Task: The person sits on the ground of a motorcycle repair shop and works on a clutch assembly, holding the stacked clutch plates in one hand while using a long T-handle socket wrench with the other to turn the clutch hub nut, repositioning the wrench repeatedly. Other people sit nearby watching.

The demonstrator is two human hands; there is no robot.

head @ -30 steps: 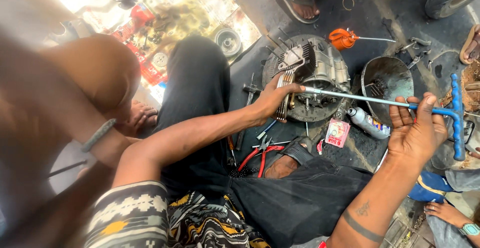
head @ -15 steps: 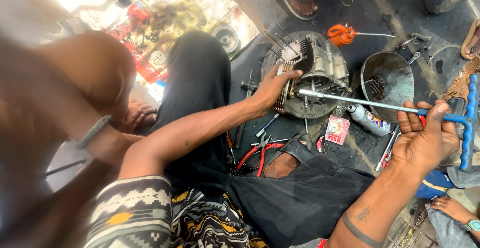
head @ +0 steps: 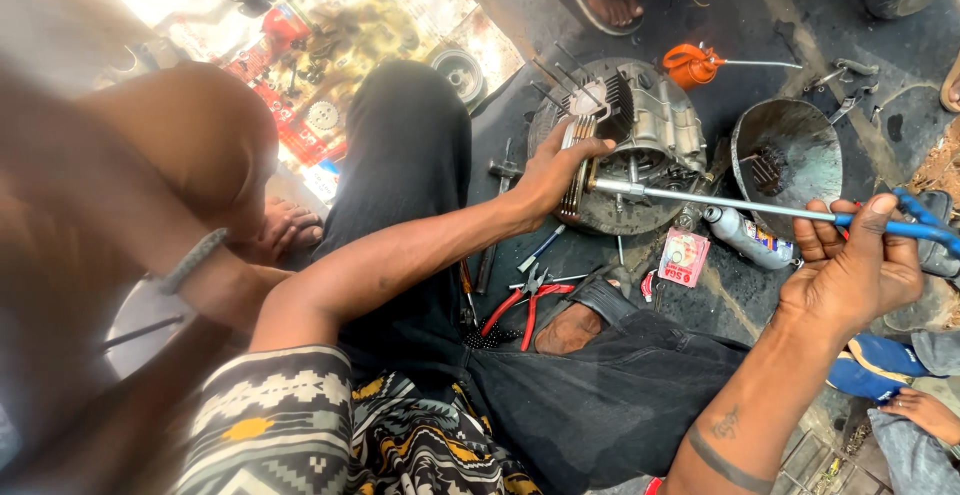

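Left hand (head: pixel 555 170) grips engine (head: pixel 640 135); right hand (head: pixel 850 265) grips T-wrench (head: pixel 720 200); metal bowl (head: pixel 790 155) holds perhaps a brush.

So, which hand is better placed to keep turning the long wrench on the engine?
The right hand: it grips the blue handle of the long wrench. The left hand is on the engine, holding its finned part, away from the handle.

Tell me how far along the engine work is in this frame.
Done: the engine is stripped, studs bare. In hand: the left hand steadies a finned part on it while the right hand holds a long T-handle wrench against it. Left: red pliers and other tools lie about.
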